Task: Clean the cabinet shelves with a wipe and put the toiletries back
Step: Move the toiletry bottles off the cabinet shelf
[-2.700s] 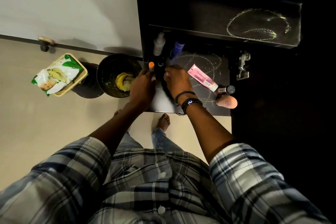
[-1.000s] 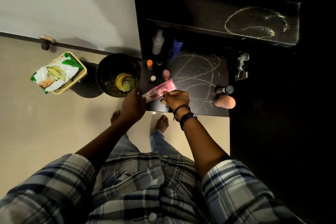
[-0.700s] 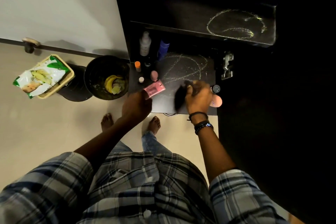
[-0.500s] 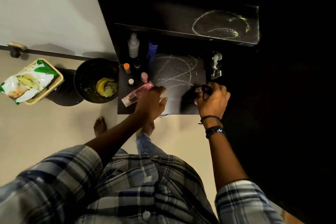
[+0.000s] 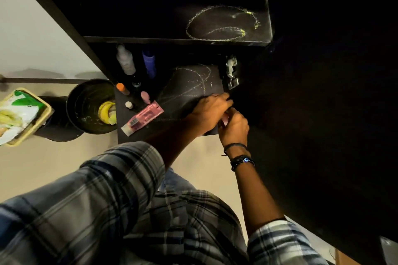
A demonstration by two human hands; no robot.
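Left hand (image 5: 210, 112) and right hand (image 5: 233, 128) hide what lies beneath; the edge crops the green-white packet (image 5: 15, 114).

I saw the pink tube (image 5: 143, 119) lying flat at the near left of the lower shelf (image 5: 183, 92), a white-capped bottle (image 5: 129, 105) upright beside it.

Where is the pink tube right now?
The pink tube lies flat near the front left of the lower shelf in the head view, just in front of the small pink bottle and left of the left hand.
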